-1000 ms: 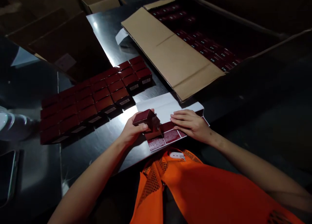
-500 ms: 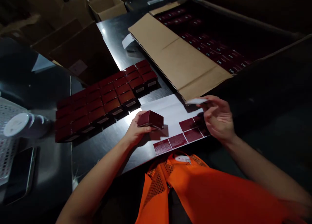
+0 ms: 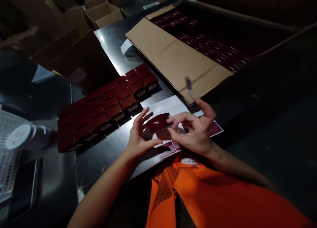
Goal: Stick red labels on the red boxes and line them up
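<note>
A small dark red box is between my two hands, above the white label sheet. My right hand pinches the right end of this box between thumb and fingers. A small label strip, blurred, stands up from a raised finger of that hand. On the box's left side, my left hand has its fingers and thumb spread apart. Dark red labels on the sheet show below the hands, partly covered by them.
Rows of dark red boxes stand on the metal table at left. A large open carton full of similar boxes lies behind. At far left are a white basket, a white cup and a phone.
My right hand has moved left to the box and grips its end; the label strip now points upward. My left hand has let go of the box and spread its fingers.
</note>
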`<state>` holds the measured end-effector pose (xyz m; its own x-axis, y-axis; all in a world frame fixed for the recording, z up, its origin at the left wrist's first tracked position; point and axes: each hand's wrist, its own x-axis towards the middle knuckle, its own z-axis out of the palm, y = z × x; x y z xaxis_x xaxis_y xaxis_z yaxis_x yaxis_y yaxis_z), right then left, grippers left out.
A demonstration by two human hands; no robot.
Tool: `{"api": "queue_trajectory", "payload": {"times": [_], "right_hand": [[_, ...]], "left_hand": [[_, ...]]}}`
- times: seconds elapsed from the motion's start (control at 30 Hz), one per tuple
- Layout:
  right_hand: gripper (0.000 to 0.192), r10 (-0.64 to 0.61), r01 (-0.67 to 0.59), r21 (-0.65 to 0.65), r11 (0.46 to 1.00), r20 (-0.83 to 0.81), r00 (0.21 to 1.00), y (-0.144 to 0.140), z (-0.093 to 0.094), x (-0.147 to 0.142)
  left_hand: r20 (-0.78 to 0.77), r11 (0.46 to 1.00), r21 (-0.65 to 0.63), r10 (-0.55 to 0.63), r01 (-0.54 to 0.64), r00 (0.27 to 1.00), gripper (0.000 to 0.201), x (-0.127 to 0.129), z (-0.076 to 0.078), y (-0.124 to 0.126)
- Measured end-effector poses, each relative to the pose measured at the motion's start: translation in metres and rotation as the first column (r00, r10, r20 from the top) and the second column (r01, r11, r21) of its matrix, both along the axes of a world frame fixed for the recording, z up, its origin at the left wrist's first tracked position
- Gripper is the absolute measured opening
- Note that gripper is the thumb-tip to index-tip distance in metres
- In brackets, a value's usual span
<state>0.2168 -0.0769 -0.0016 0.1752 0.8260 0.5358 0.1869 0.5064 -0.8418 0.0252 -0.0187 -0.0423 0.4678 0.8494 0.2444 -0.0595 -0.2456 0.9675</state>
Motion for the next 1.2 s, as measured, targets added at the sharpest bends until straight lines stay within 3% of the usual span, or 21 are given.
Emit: {"api": "queue_trajectory", "payload": {"times": [0.13, 0.27, 0.33, 0.4, 0.47, 0.57, 0.67, 0.8, 0.9, 1.0, 1.1, 1.2], "right_hand": [[0.087, 0.068, -0.063, -0.087, 0.994, 0.054, 0.996, 0.001, 0.002, 0.009], [0.113, 0.195, -0.173, -0.099, 0.98, 0.318, 0.928, 0.009, -0.005, 0.025], [0.114, 0.252, -0.211, -0.146, 0.967, 0.384, 0.888, 0.012, -0.008, 0.027], [0.107, 0.264, -0.222, -0.168, 0.961, 0.297, 0.918, 0.013, -0.011, 0.023], [0.102, 0.25, -0.228, -0.178, 0.957, 0.109, 0.962, 0.013, -0.014, 0.014], [0.1, 0.242, -0.253, -0.208, 0.945, -0.078, 0.967, 0.012, -0.017, 0.007], [0.089, 0.103, -0.099, -0.134, 0.986, 0.022, 0.994, 0.011, -0.013, 0.015], [0.035, -0.18, 0.18, 0.031, 0.983, -0.009, 0.984, 0.002, 0.004, 0.026], [0.008, -0.184, 0.167, -0.17, 0.971, -0.09, 0.979, -0.004, 0.017, 0.02], [0.007, -0.11, 0.03, -0.434, 0.9, -0.161, 0.981, -0.003, 0.023, 0.009], [0.008, -0.063, -0.063, -0.511, 0.858, -0.225, 0.972, 0.002, 0.022, 0.001], [0.005, -0.06, -0.07, -0.521, 0.85, -0.23, 0.971, 0.006, 0.019, -0.002]], "left_hand": [[-0.227, 0.995, 0.068, 0.081, -0.067, 0.97, 0.07, 0.0, -0.002, -0.001], [-0.213, 0.979, 0.151, 0.167, -0.137, 0.963, 0.069, 0.004, -0.005, -0.006], [-0.165, 0.969, 0.201, 0.178, -0.143, 0.97, 0.073, 0.004, -0.005, -0.007], [-0.128, 0.954, 0.245, 0.209, -0.173, 0.97, 0.076, 0.003, -0.003, -0.007], [-0.135, 0.952, 0.242, 0.222, -0.185, 0.966, 0.078, 0.001, 0.001, -0.004], [-0.197, 0.973, 0.194, 0.167, -0.129, 0.966, 0.062, -0.002, 0.005, 0.001], [-0.205, 0.952, 0.269, 0.203, -0.145, 0.957, 0.042, -0.001, 0.007, 0.002], [-0.212, 0.916, 0.35, 0.283, -0.198, 0.935, 0.038, 0.002, 0.01, -0.001], [-0.232, 0.905, 0.378, 0.295, -0.194, 0.927, 0.038, 0.002, 0.012, -0.003], [-0.247, 0.898, 0.402, 0.295, -0.179, 0.923, 0.036, 0.002, 0.015, -0.005], [-0.264, 0.893, 0.418, 0.294, -0.166, 0.918, 0.036, 0.002, 0.016, -0.007], [-0.277, 0.895, 0.417, 0.29, -0.158, 0.916, 0.037, 0.001, 0.016, -0.008]]}}
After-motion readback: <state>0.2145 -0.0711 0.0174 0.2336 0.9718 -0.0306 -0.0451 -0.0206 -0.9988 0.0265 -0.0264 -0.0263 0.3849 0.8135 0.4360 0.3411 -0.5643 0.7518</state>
